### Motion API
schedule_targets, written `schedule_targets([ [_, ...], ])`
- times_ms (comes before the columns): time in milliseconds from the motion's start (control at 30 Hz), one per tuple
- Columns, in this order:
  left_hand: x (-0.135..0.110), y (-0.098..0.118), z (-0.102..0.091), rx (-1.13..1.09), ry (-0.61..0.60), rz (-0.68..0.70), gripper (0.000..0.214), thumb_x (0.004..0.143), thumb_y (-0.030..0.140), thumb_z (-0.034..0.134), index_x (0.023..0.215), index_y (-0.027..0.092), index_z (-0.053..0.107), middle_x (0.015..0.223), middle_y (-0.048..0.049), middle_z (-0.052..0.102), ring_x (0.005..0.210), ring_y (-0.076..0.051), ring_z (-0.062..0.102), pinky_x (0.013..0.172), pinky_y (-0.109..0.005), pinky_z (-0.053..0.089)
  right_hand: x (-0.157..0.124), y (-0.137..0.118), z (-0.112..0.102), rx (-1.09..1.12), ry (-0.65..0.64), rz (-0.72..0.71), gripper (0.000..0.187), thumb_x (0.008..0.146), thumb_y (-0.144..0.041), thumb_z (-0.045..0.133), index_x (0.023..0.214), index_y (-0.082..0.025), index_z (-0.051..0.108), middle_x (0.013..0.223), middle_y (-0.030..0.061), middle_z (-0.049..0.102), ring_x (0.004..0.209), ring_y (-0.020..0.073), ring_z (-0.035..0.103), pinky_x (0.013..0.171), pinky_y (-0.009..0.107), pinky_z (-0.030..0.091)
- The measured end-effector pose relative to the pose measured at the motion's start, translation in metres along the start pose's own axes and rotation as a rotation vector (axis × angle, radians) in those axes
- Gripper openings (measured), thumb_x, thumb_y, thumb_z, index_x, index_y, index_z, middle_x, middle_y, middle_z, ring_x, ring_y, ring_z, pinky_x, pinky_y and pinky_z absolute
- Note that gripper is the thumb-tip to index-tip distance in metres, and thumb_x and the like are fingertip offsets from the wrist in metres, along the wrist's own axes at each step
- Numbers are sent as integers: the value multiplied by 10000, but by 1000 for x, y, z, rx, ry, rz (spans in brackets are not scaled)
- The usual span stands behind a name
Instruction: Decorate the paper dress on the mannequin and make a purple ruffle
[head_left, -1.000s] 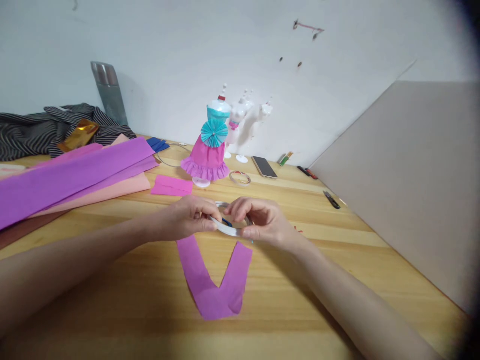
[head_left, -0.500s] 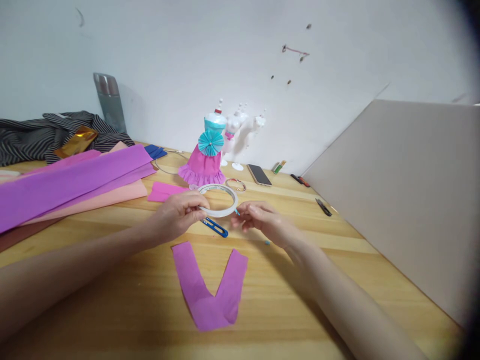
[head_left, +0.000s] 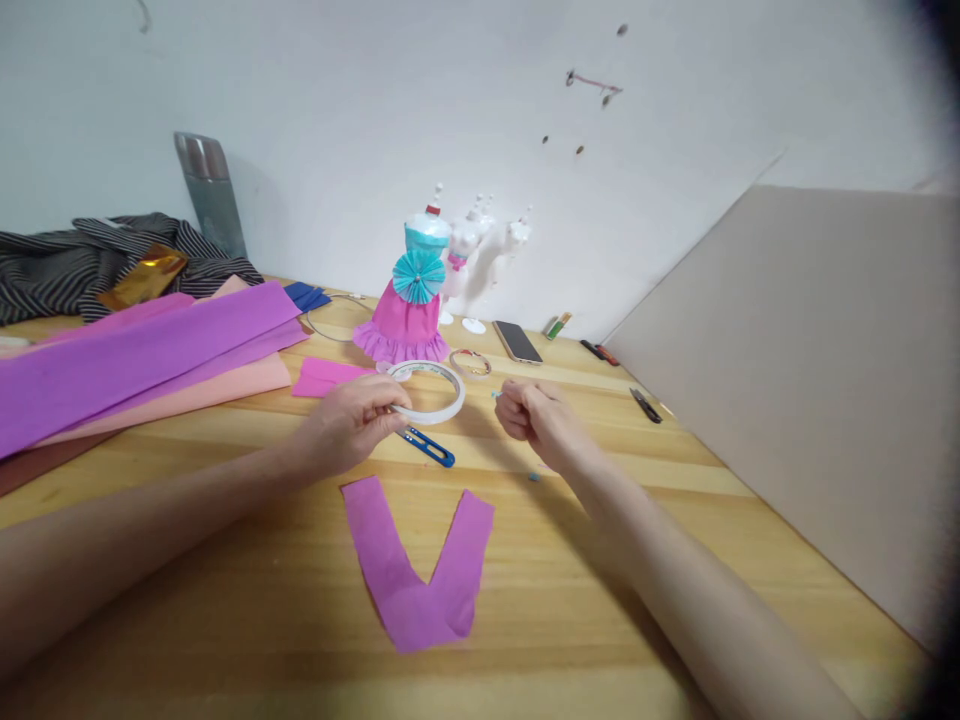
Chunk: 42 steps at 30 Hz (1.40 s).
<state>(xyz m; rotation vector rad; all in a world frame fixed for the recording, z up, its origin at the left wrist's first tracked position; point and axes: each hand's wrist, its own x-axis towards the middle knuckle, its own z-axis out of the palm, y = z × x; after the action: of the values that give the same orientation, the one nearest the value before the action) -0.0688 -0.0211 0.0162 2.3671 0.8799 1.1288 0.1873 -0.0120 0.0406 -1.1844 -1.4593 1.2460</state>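
In the head view my left hand (head_left: 349, 418) pinches the near-left edge of a roll of white tape (head_left: 433, 416), held tilted above the table. To its right, my right hand (head_left: 534, 418) is closed, apart from the roll. A tiny light-blue scrap (head_left: 495, 394) shows at its fingertips; whether tape is attached to it I cannot tell. Beneath the roll lies a blue thread snipper (head_left: 429, 447), partly hidden by my left hand. A V-shaped purple crepe paper strip (head_left: 429, 612) rests nearer to me, touched by neither hand.
Behind the roll stands a small dress form (head_left: 412, 315) in a pink and turquoise paper dress. Crepe paper sheets (head_left: 165, 345) spread at left. A phone (head_left: 517, 342), a bracelet (head_left: 471, 363) and a cutter (head_left: 645, 405) lie further back. A grey panel (head_left: 810, 380) borders the right.
My right hand has moved right and slightly up, away from the tape roll, and its fingers have closed into a fist. The left hand still holds the roll, shifted slightly left.
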Motion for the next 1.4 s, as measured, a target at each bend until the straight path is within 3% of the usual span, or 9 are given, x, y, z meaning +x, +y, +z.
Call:
schedule_targets([
  [133, -1, -5, 2, -39, 5, -10, 137, 886, 185, 506, 785, 158, 594, 792, -31, 600, 736, -137, 543, 680, -258, 414, 8, 3, -16, -75, 78, -35, 365, 773, -399, 576, 508, -196, 428, 429, -64, 360, 390, 56, 298, 404, 223, 209],
  [333, -2, -3, 4, -52, 4, -23, 120, 879, 179, 510, 799, 156, 597, 807, -37, 611, 755, -142, 552, 691, -260, 421, 9, 2, -22, -190, 43, -29, 301, 603, -425, 769, 620, -150, 649, 596, 38, 647, 543, 121, 541, 510, 250, 391],
  [467, -2, -2, 4, -53, 15, -10, 118, 875, 172, 510, 799, 156, 598, 790, -30, 605, 727, -133, 541, 663, -248, 410, 5, -3, -22, -271, 43, -40, 295, 551, -400, 804, 590, -165, 629, 575, 29, 645, 539, 126, 530, 527, 259, 389],
  [667, -3, -4, 5, -48, 11, -11, 132, 886, 199, 500, 809, 158, 599, 792, -36, 610, 740, -140, 554, 683, -261, 420, 0, -13, -31, -464, 82, -42, 469, 824, -498, 522, 468, -204, 446, 428, -7, 459, 438, 100, 381, 495, 270, 320],
  [800, -4, -5, 5, -35, 13, -24, 132, 886, 220, 505, 808, 163, 595, 797, -36, 614, 752, -146, 563, 699, -267, 426, 0, -18, -37, -653, 131, -61, 419, 850, -422, 459, 506, -217, 337, 460, -39, 347, 451, 93, 289, 480, 266, 259],
  [967, -4, -3, 5, -35, 13, -43, 140, 881, 211, 495, 803, 157, 597, 786, -33, 605, 741, -144, 555, 698, -268, 423, 0, -22, -44, -784, -87, -73, 213, 768, -346, 513, 628, -203, 439, 593, -33, 429, 540, 109, 409, 515, 247, 325],
  [1133, -5, -3, 6, -30, 5, -65, 141, 883, 230, 494, 800, 164, 587, 774, -28, 594, 727, -145, 541, 666, -263, 408, 3, -18, -53, -848, -321, 64, 117, 741, -251, 497, 668, -180, 557, 603, -8, 572, 483, 109, 480, 501, 249, 352],
  [1300, -5, -2, 7, -19, 5, -63, 157, 889, 238, 483, 791, 163, 580, 754, -23, 582, 694, -138, 521, 636, -258, 393, 6, -15, -64, -1267, -205, 110, 325, 812, -279, 493, 511, -185, 568, 543, 52, 629, 457, 134, 481, 475, 278, 314],
  [1400, -5, 0, 7, -23, 15, -60, 149, 887, 228, 486, 793, 163, 581, 743, -19, 574, 688, -137, 517, 633, -255, 392, 8, -12, -70, -1384, -112, 15, 150, 753, -174, 544, 731, -198, 690, 794, 62, 714, 646, 177, 602, 544, 274, 364],
])
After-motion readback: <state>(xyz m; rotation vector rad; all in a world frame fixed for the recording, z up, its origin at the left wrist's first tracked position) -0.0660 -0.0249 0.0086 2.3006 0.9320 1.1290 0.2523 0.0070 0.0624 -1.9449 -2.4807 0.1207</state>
